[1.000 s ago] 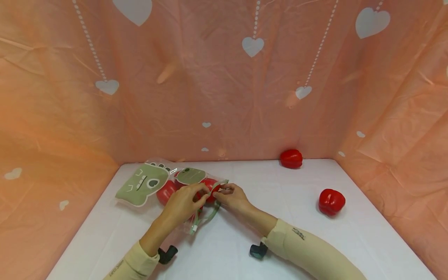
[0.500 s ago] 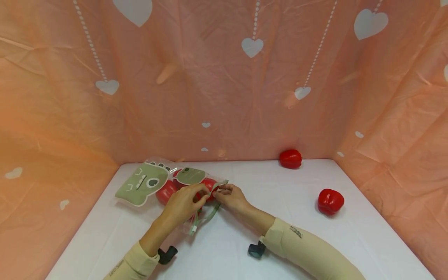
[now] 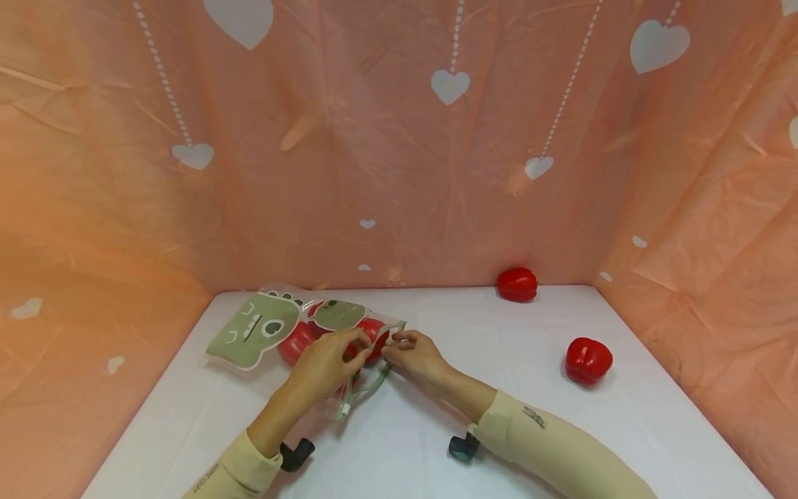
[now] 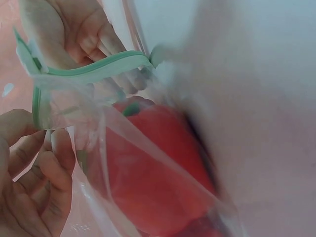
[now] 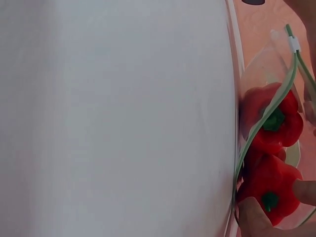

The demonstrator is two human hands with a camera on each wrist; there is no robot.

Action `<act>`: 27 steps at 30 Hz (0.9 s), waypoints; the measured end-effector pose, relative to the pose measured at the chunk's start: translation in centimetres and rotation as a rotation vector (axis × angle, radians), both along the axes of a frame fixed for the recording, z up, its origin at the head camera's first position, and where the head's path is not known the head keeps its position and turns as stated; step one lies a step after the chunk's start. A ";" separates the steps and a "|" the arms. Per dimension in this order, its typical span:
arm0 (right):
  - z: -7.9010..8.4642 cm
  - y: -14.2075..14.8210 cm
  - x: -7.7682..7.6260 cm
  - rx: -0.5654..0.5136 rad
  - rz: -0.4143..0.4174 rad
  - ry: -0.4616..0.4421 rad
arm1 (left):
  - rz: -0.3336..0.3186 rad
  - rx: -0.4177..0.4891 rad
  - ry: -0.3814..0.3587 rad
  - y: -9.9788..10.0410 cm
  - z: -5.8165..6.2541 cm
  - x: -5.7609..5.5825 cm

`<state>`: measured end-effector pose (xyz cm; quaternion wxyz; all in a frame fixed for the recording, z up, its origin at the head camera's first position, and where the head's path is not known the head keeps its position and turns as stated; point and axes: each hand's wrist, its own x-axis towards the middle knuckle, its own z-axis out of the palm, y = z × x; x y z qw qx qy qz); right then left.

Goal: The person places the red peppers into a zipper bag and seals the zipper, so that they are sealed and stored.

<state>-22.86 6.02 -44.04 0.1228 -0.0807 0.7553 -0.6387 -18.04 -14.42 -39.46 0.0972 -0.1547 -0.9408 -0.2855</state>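
A clear zip bag (image 3: 252,329) with green cartoon prints lies on the table's left half, red bell peppers inside. My left hand (image 3: 333,353) pinches its green-edged mouth; the left wrist view shows finger and thumb on that edge. At the mouth's other end is my right hand (image 3: 418,357), thumb and forefinger apart. In the left wrist view the right hand's fingertips (image 4: 131,81) lie behind the plastic, close to the stem of a bell pepper (image 4: 155,163). The right wrist view has its thumb and finger either side of a bell pepper (image 5: 271,190); contact is unclear.
A red bell pepper (image 3: 589,361) sits on the white table (image 3: 486,360) at the right, another bell pepper (image 3: 517,285) at the back edge. An orange curtain (image 3: 399,173) with white hearts encloses the back and sides. A white slider (image 5: 295,44) sits on the bag's zip.
My right hand's fingertips have shifted slightly rightward, and the gap at the bag's mouth between the hands looks wider. My left hand stays in place on the edge.
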 end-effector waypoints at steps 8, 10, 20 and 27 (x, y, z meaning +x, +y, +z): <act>0.4 1.3 0.3 0.019 -0.025 0.026 | 0.009 0.005 -0.024 -0.1 0.1 0.1; 0.4 1.6 0.3 0.026 -0.018 0.038 | 0.015 0.008 -0.032 -0.1 0.2 0.1; 1.2 3.1 0.8 0.113 0.012 0.121 | 0.027 0.004 -0.051 -0.2 0.2 0.2; 1.5 4.5 0.8 0.130 0.035 0.180 | 0.031 -0.006 -0.053 -0.2 0.3 0.0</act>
